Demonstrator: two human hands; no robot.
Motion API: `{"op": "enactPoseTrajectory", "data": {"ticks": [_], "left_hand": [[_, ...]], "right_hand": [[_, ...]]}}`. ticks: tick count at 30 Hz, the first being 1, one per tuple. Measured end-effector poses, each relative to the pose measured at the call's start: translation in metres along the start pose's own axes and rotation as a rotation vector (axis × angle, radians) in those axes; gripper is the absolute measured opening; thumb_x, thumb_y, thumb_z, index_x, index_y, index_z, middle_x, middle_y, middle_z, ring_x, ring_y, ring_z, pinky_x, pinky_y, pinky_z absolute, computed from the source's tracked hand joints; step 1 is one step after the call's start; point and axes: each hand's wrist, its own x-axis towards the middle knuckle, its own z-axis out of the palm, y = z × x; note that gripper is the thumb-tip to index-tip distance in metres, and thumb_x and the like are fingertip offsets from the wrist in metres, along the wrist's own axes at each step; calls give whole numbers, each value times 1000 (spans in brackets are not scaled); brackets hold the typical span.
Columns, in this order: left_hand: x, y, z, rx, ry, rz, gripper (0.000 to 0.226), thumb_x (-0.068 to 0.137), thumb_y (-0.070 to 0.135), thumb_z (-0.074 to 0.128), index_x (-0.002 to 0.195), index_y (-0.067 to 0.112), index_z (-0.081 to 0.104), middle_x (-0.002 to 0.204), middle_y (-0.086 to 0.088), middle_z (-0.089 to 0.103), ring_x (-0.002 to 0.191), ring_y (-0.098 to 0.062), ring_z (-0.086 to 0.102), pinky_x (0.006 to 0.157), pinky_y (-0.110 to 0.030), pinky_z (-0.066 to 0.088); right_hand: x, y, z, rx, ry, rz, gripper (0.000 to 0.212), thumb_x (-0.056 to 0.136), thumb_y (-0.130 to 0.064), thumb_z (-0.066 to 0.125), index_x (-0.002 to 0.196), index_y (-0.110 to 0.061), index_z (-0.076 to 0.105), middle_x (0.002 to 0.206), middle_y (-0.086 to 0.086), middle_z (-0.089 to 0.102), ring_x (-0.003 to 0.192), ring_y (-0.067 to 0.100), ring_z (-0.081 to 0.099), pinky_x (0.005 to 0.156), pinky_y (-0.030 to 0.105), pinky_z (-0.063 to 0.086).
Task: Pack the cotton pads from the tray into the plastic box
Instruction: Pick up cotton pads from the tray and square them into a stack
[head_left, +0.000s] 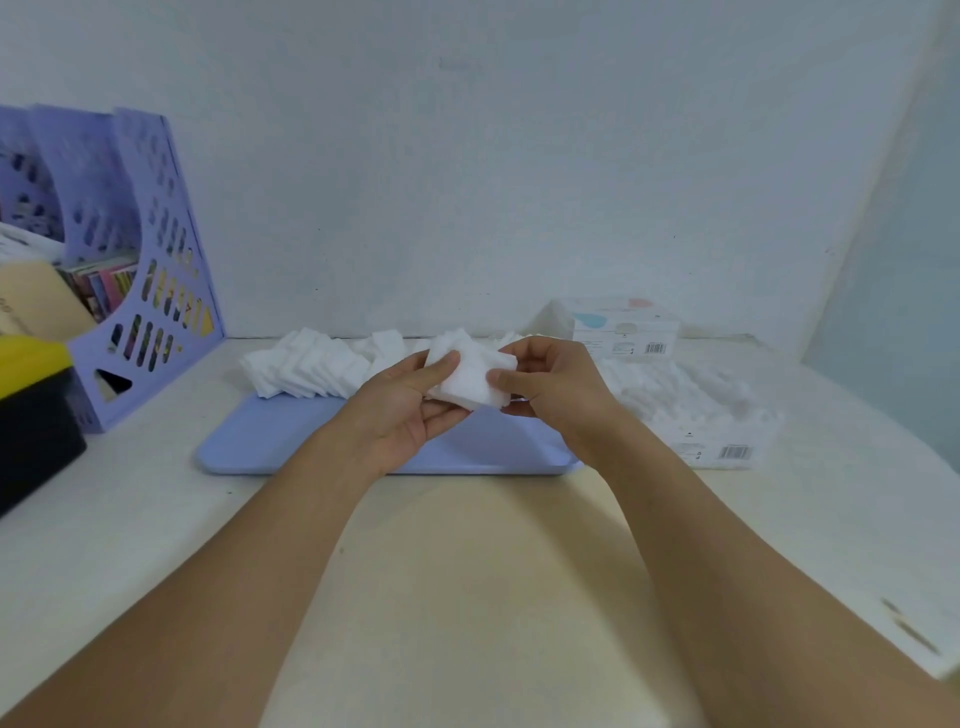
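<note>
black box: yellow-topped black box (31, 410) at the far left edge of the table (467, 571), well left of the tray.
file rack: lilac file rack (150, 270) with books, behind and left of the tray, against the wall.
tray: blue tray (291, 441) mid-table; loose cotton pads (306, 366) heaped along its far edge.
left hand: left hand (402, 410) above the tray, thumb and fingers pinching a small stack of pads (470, 382).
right hand: right hand (553, 387) pinches the same stack from the other side; the hands nearly meet.
plastic box: clear plastic box (696, 415) just right of the tray, holding white pads.
lid: printed lid or carton (623, 325) behind the plastic box; cannot tell which.
</note>
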Motion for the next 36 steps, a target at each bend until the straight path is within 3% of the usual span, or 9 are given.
{"op": "enactPoseTrajectory", "data": {"ticks": [7, 9, 12, 15, 19, 24, 28, 36], "left_hand": [[1, -1, 2, -43, 47, 22, 18, 97, 2, 59, 113, -2, 65, 110, -13, 75, 95, -20, 75, 77, -27, 62], [2, -3, 3, 3, 77, 48, 19, 97, 2, 60, 115, -1, 65, 110, -12, 76, 95, -19, 75, 77, -25, 61], [2, -6, 4, 114, 80, 115, 18, 98, 4, 60, 115, 3, 66, 108, -8, 76, 94, -17, 75, 79, -24, 61], [-1, -9, 10, 124, 13, 129, 17, 98, 3, 59, 113, 3, 67, 112, -11, 75, 101, -19, 74, 86, -26, 60], [-5, -9, 15, 161, -54, 111, 27, 97, 5, 62, 124, 3, 63, 119, -13, 72, 110, -23, 71, 87, -28, 60], [-8, -9, 14, 162, -62, 112, 33, 96, 6, 63, 128, 4, 61, 123, -13, 70, 112, -23, 70, 87, -28, 59], [-7, -10, 14, 161, -57, 141, 27, 93, -1, 64, 117, 8, 66, 120, -13, 72, 109, -23, 71, 85, -24, 59], [-6, -13, 13, 339, 20, 229, 56, 79, -7, 78, 127, 16, 58, 114, -13, 69, 106, -24, 71, 76, -25, 60]], "right_hand": [[0, -3, -1, 94, 53, 23, 8, 89, -2, 73, 94, -6, 68, 89, 11, 72, 76, 18, 70, 68, 28, 61], [2, -8, -6, 234, 96, -9, 9, 90, -4, 72, 96, -9, 69, 86, 6, 72, 74, 14, 69, 65, 25, 57], [2, -16, -13, 464, 6, -11, 8, 93, -10, 69, 98, -15, 70, 84, -2, 69, 71, 9, 64, 65, 23, 53], [-1, -14, -9, 341, -85, -7, 4, 93, -10, 69, 95, -13, 71, 79, -1, 69, 70, 10, 65, 64, 23, 52], [-4, -9, -4, 145, -60, 21, 3, 91, -13, 74, 92, -13, 71, 82, 2, 74, 69, 11, 67, 65, 24, 51], [-4, -10, -5, 137, -69, 27, 5, 90, -12, 74, 94, -10, 71, 86, 4, 72, 70, 12, 66, 61, 21, 50], [-3, -10, -7, 165, -95, 55, 5, 92, -13, 72, 97, -12, 71, 87, 0, 72, 77, 13, 68, 65, 22, 54], [-4, -9, -4, 220, -117, 19, 8, 90, -3, 72, 94, -9, 69, 94, 5, 72, 78, 13, 72, 66, 23, 57]]}}
